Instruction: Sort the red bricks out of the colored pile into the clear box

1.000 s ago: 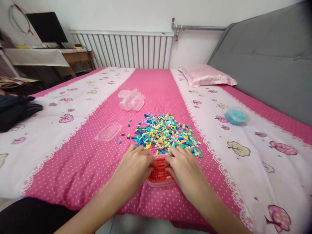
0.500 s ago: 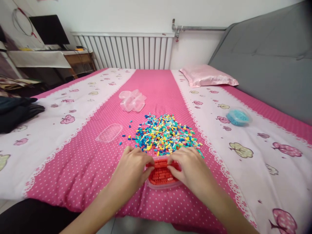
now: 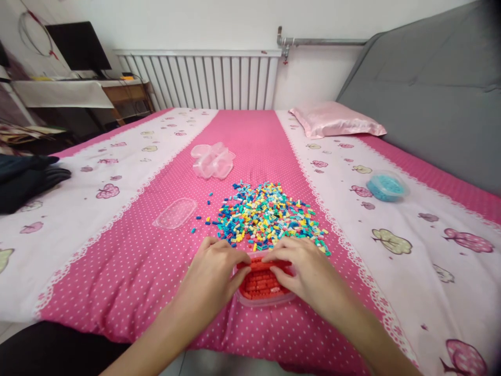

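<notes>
In the head view, the left hand (image 3: 219, 266) and right hand (image 3: 303, 265) seem pinched on a red brick row (image 3: 260, 265) between them, above the clear tub (image 3: 266, 301); uneven squeezing could break it apart. The loose brick pile (image 3: 270, 214) just beyond both hands crowds their knuckles; a flat lid (image 3: 176, 213) lies ahead-left of the left hand, a blue-filled tub (image 3: 386, 187) well right of the right

A black monitor (image 3: 79, 47) stands on a desk (image 3: 124, 94).

The boxed pieces (image 3: 260, 285) are red, the pile (image 3: 270, 215) multicoloured (plenty of yellow), the middle bedspread strip (image 3: 156, 271) white-dotted pink.
</notes>
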The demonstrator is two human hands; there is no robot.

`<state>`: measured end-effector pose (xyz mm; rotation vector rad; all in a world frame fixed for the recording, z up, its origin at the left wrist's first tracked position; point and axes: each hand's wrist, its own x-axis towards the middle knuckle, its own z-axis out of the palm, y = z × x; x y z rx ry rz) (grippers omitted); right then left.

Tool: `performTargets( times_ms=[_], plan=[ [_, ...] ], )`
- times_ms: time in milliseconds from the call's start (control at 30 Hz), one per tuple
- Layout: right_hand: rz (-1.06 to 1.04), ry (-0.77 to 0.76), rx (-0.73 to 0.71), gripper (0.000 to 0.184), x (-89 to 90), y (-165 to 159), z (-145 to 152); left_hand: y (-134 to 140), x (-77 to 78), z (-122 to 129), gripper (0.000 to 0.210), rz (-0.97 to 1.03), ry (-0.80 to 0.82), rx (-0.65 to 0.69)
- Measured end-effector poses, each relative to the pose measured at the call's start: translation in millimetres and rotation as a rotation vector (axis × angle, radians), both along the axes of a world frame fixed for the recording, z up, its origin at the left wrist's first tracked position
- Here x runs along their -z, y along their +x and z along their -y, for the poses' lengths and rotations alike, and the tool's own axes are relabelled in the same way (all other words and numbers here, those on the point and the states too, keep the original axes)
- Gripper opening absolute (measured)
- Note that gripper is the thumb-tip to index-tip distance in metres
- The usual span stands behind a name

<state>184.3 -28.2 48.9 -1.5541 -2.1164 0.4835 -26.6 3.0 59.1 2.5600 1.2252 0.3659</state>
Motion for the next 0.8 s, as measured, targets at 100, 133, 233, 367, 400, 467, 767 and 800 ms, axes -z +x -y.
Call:
performTargets(
  times_ms=[100,133,233,367,400,467,767,800],
  plan=[
    [-0.008,-0.019,-0.006,0.031,0.9,-1.1,-1.4,0.3,1.3,-1.3,0.009,0.002,0.009,0.006],
    [-0.008,-0.025,-0.005,0.031,1.2,-1.4,-1.7,0.4,1.3,-1.8,0.009,0.008,0.009,0.008],
    [-0.014,-0.042,0.006,0.030,2.2,-1.8,-1.7,0.5,1.2,-1.8,0.009,0.034,0.014,0.011],
    [-0.084,-0.035,-0.001,0.020,3.8,-2.7,0.4,0.9,1.6,0.8,0.008,0.102,0.001,0.041],
    [-0.100,-0.024,-0.008,0.018,4.1,-3.0,0.8,1.2,2.0,1.5,0.008,0.126,-0.009,0.045],
    [-0.114,0.004,-0.017,0.016,4.3,-3.6,1.2,2.0,3.3,2.0,0.009,0.169,-0.023,0.050],
    [-0.099,0.049,-0.059,0.015,-2.5,-5.6,2.5,5.4,5.7,-0.2,0.013,0.281,-0.002,0.084],
    [-0.097,0.054,-0.063,0.014,-3.2,-6.0,2.7,5.4,5.2,0.4,0.014,0.289,-0.004,0.081]
  ],
)
